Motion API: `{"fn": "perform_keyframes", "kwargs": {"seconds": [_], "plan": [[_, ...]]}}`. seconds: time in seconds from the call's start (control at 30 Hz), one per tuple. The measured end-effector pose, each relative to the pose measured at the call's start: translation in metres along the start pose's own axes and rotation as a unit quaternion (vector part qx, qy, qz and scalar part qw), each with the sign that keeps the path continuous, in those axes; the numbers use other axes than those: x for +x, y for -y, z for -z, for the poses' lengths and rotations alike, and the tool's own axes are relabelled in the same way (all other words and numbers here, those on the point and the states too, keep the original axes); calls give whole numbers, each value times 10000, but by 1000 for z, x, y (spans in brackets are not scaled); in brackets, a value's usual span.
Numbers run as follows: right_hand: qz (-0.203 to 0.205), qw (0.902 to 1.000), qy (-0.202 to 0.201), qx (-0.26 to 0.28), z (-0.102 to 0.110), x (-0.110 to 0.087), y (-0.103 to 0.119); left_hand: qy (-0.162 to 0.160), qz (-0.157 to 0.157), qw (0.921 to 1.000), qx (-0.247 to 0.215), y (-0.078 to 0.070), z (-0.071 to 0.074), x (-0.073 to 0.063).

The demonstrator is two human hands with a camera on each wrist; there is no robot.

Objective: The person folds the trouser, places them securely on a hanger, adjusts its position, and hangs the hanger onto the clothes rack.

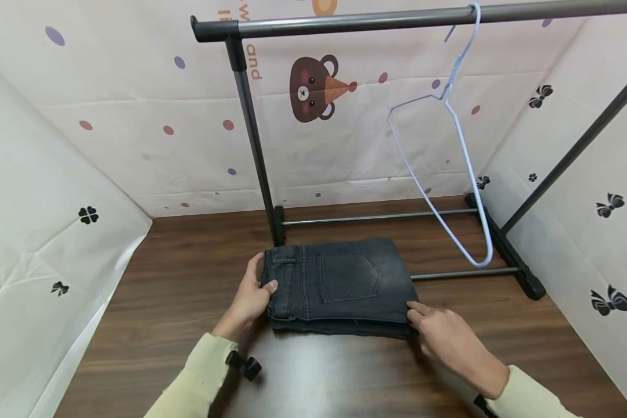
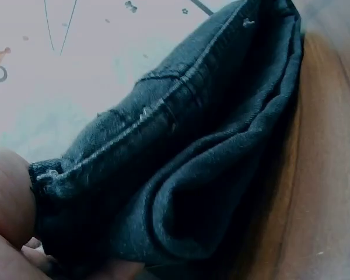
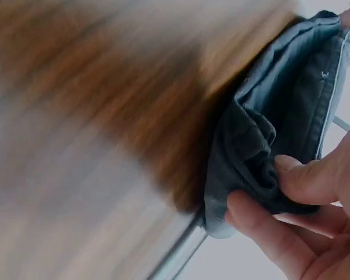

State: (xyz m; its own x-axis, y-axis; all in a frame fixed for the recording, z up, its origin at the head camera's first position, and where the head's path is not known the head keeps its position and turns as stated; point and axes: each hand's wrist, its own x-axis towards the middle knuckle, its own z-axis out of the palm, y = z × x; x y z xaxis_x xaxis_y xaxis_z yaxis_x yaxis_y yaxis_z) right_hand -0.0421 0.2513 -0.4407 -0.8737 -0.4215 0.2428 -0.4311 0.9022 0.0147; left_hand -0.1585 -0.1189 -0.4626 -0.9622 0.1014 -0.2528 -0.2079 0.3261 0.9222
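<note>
A folded pair of dark grey jeans (image 1: pixel 347 281) lies before the rack, its back pocket facing up. My left hand (image 1: pixel 251 299) holds the waistband end, thumb on top and fingers at the edge and underneath. At the opposite, near right corner my right hand (image 1: pixel 449 337) pinches the jeans. In the right wrist view, the thumb and fingers of the right hand (image 3: pixel 309 216) grip the folded layers of the jeans (image 3: pixel 280 111). From the left wrist, the jeans (image 2: pixel 181 111) show an open fold along their near side; the left hand (image 2: pixel 9 204) is only partly visible there.
A dark metal clothes rack (image 1: pixel 345 24) stands behind the jeans. One light blue hanger (image 1: pixel 462 142) hangs from its bar at the right. Lower rails (image 1: pixel 366 218) run near the brown wood-grain surface (image 1: pixel 183 273). White patterned sheets (image 1: pixel 151 157) enclose the back and sides.
</note>
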Motion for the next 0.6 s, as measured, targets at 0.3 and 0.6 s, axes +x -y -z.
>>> {"fn": "perform_keyframes", "kwargs": {"seconds": [0.3, 0.6], "plan": [[-1286, 9844, 1155, 341, -6, -5, -1, -561, 45, 9670, 2486, -16, 1, -14], [-350, 9984, 386, 200, -11, -9, -16, -357, 107, 9548, 2949, -14, 3, -9]]}}
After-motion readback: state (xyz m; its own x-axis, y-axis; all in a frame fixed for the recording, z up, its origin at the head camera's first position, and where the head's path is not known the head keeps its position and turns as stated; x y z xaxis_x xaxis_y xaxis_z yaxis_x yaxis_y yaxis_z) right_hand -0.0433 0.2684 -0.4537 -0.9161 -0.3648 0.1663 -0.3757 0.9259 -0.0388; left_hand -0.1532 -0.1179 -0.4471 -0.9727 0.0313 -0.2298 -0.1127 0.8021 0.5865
